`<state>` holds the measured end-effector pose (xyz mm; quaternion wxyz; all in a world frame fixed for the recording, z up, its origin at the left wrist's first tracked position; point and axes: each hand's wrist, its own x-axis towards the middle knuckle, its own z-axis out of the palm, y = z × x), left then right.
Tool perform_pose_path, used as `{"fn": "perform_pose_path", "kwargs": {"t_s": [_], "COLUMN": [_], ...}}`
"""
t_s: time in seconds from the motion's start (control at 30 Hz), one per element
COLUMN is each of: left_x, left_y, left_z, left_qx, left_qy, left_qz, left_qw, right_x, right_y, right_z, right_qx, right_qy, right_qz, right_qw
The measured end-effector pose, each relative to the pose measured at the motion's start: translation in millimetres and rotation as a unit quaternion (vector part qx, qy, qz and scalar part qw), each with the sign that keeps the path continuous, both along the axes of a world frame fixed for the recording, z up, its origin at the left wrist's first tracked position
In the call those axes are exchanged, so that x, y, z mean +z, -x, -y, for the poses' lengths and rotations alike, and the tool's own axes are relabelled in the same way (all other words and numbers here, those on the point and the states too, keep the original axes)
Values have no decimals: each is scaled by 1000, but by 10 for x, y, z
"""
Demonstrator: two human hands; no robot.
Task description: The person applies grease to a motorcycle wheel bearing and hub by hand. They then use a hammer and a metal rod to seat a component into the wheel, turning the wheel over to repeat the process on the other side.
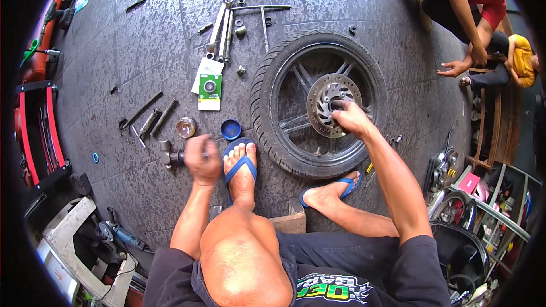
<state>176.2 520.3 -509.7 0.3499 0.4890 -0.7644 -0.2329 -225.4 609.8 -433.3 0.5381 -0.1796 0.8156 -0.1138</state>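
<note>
The wheel (263,111) is laid flat on the floor (136,193), right of centre in the frame, with its brake disc (319,94) turned upward. The right hand (354,119) is placed over the hub at the middle of the disc, so the wheel lies directly beneath it; the left hand (203,160) is held apart from the wheel, to the left of the tyre and beside the sandalled left foot (241,173). The hammer (166,154) is gripped in the left hand, which is closed around the handle and slightly blurred, with the head pointed toward the left of the frame. The fingers of the right hand are curled at a dark piece (339,104) over the hub; whether it is gripped or only touched cannot be told. The left forearm is raised almost straight up the frame from the lower edge, while the right arm is bent at the elbow and its forearm is slanted up and leftward to the hub. Near the left hand, an open jar (186,127) and a blue lid (231,129) are set on the floor, and a green package (210,92) is seen higher up, left of the tyre.
</note>
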Motion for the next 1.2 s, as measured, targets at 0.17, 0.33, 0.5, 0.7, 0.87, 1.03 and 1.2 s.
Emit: {"fn": "perform_pose_path", "kwargs": {"t_s": [0.17,0.33,0.5,0.7,0.87,1.03,1.2], "left_x": [162,-82,126,2387,3420,3028,2895], "left_y": [855,1398,1691,2442,3145,3130,3068], "left_z": [-465,-776,-692,-606,330,731,1091], "left_qx": [-382,-516,-619,-658,-580,-347,-289], "left_qy": [-39,146,104,-163,-548,-635,-506], "left_qz": [33,162,332,284,66,-103,-13], "left_qw": [923,829,704,678,599,683,813], "right_x": [4,240,909,2230,2618,1410,540], "right_y": [62,273,515,651,590,117,-459], "right_z": [-213,-292,-938,-1783,-2214,-2009,-1550], "right_qx": [284,179,-245,-438,-498,-427,-268], "right_qy": [54,102,335,593,701,562,392], "right_qz": [-223,-232,-154,-233,-162,-34,-14], "right_qw": [931,951,897,634,484,708,880]}}
